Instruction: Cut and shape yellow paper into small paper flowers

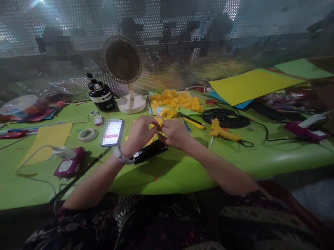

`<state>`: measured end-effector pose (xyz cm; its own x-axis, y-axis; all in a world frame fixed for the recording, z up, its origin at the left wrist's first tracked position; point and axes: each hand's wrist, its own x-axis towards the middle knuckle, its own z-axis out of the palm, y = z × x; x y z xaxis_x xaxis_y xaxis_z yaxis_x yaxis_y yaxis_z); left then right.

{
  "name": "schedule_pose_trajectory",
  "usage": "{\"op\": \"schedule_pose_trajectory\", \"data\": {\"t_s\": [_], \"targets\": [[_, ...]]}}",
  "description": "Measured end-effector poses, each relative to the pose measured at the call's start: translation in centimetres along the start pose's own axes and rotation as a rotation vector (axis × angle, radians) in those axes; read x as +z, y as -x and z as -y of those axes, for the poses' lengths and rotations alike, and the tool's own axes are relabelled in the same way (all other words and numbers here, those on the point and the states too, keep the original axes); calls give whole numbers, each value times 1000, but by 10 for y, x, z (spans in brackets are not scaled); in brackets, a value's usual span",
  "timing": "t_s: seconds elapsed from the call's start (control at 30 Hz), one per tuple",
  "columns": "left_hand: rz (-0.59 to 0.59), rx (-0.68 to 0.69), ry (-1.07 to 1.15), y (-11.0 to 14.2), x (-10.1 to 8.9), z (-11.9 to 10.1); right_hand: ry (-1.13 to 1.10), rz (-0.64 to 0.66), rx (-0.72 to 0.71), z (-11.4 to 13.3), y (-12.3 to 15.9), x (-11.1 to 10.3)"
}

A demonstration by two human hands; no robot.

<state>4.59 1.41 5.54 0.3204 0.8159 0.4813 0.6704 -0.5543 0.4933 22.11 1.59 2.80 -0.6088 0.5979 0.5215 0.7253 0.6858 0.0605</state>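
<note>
My left hand (pixel 143 130), with a pale band on its wrist, and my right hand (pixel 176 132) meet above the table. Both pinch a small yellow paper piece (pixel 159 124), mostly covered by the fingers, so its exact shape is hidden. Just beyond them lies a heap of yellow paper flowers (pixel 179 100). Under my hands rests a black case-like object (pixel 150 151), with some yellow paper near it. A yellow-and-black utility knife (pixel 194 122) lies beside my right hand, and farther right is a yellow glue gun (pixel 221 131).
A phone (pixel 111 133), a tape roll (pixel 87 134) and a purple power adapter (pixel 69 162) lie left on the green table (pixel 182 172). Behind stand a fan (pixel 122 60) and a dark bottle (pixel 101 98). Yellow sheets (pixel 254 85), a black tray (pixel 224 117) and cables occupy the right.
</note>
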Motion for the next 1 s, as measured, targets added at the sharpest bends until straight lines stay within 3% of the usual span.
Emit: {"op": "schedule_pose_trajectory", "data": {"t_s": [0.17,0.37,0.5,0.6,0.7,0.83,1.0], "targets": [[-1,-11,41,-2,2,-3,-240,-32,135,0,1,6],[-187,-132,330,-2,1,-4,-1212,-123,630,-2,-2,10],[-67,-308,587,2,6,-1,-1598,-224,828,-3,-6,7],[78,-360,812,6,14,-5,-1719,-275,862,-1,-7,5],[140,-369,908,8,22,-12,-1724,-288,885,1,-7,5],[91,-351,951,9,29,-15,-1712,-317,869,5,-7,8],[37,-430,968,11,28,-8,-1650,-287,813,-2,-7,7]]}}
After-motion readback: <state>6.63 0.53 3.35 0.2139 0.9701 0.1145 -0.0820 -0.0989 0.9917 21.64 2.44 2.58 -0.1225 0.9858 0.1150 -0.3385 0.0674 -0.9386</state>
